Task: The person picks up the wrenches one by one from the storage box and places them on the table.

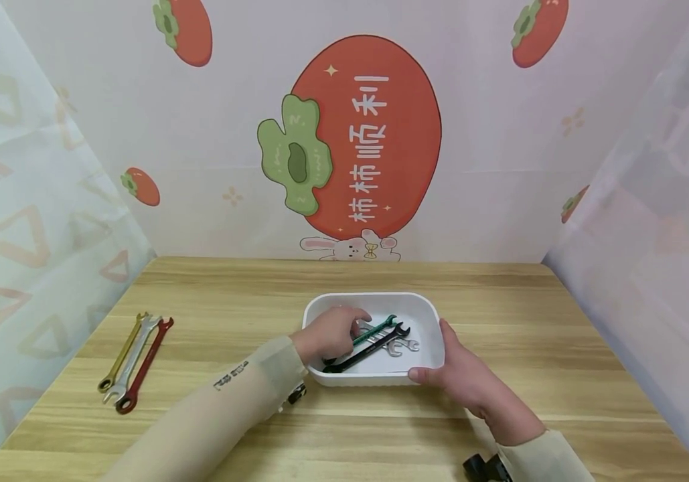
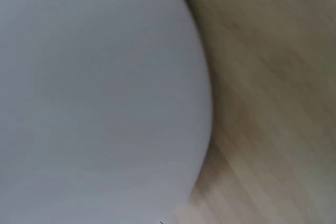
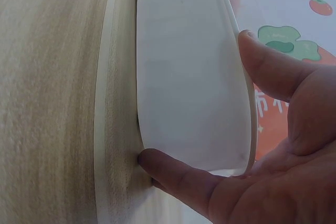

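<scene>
In the head view a white plastic box [image 1: 361, 379] stands on the wooden table with several wrenches inside. My left hand [image 1: 329, 333] reaches over its left side, fingers bent down among the wrenches, right at a green wrench [image 1: 374, 329]. A black wrench [image 1: 368, 350] lies slanted in front of that one, over silver wrenches [image 1: 409, 344]. The fingertips are partly hidden, so I cannot tell whether they pinch a wrench. My right hand [image 1: 461, 368] grips the box's right end, thumb on the rim in the right wrist view and fingers against the outer wall.
Left on the table [image 1: 230, 301] three wrenches lie side by side: a gold one [image 1: 122, 351], a silver one [image 1: 134, 360] and a red one [image 1: 147, 365]. A printed backdrop [image 1: 489, 147] stands behind the table, with pale sheets at both sides.
</scene>
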### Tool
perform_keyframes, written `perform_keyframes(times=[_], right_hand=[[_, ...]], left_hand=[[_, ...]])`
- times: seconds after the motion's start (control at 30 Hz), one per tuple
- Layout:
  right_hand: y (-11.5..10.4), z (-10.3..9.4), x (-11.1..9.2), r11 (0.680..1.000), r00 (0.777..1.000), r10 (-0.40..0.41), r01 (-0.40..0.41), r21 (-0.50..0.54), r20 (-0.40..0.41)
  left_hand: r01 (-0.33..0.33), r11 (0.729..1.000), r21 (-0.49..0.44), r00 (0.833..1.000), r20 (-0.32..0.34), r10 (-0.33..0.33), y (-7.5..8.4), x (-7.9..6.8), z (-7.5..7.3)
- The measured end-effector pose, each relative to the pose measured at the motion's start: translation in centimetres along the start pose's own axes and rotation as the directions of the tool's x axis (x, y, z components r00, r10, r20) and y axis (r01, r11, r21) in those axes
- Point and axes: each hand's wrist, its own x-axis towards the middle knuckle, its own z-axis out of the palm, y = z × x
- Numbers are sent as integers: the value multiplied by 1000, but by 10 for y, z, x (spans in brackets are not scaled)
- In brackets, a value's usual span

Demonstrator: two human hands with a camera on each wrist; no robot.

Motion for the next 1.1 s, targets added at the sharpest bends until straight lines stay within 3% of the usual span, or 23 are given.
perform_keyframes(times=[0.37, 0.57, 0.77, 0.97, 1.1], right_hand=[[-2, -1, 2, 1000, 1000, -9, 9, 5, 8], [-1, -2, 4, 999, 999, -32, 31, 14, 3], [-1, -3, 2, 999, 1000, -26, 26, 24, 1], [-1, -2, 1, 999, 1000, -23, 23, 32, 1], [-1, -1, 0, 999, 1000, -24, 24, 36, 0]], left_hand=[[28, 999, -45, 999, 21, -28, 2, -1, -7], [54, 979, -197, 998, -2, -55, -1, 2, -19], [88, 879, -469, 995, -2, -101, -4, 1, -30], [132, 781, -610, 987, 11, -158, -10, -3, -34], [154, 699, -698, 982, 33, -184, -14, -7, -39]])
